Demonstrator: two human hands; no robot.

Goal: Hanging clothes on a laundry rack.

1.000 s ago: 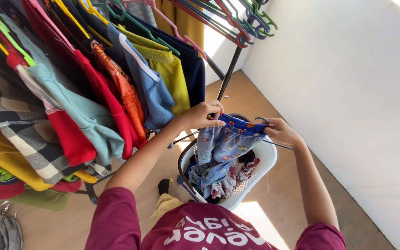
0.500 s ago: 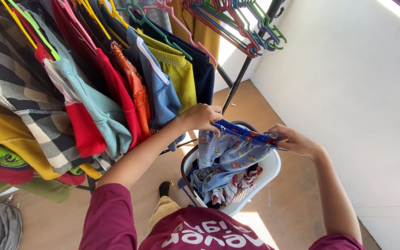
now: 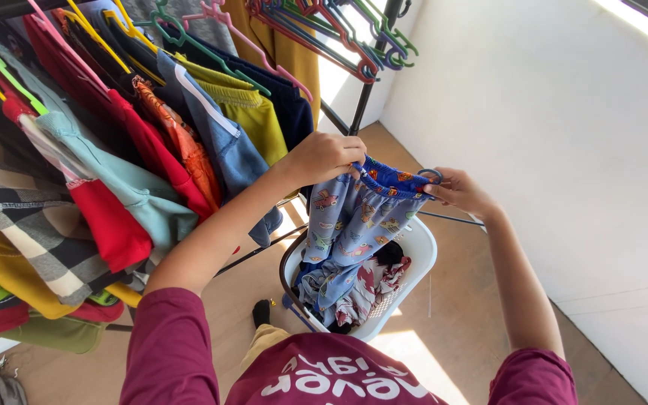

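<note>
while we look down over the maroon shirt, we see the left hand (image 3: pixel 326 157) closed on one end of the dark blue waistband of the printed light-blue shorts (image 3: pixel 350 225), and the right hand (image 3: pixel 459 191) pinching the other end, where a grey hanger (image 3: pixel 430 176) loops out. the shorts hang stretched between both hands, their legs dropping into the white laundry basket (image 3: pixel 421 255) directly below, which holds more crumpled clothes. to the left, a rack of hung clothes (image 3: pixel 151 157) crowds just beside the left forearm, with empty coloured hangers (image 3: pixel 324 34) above.
</note>
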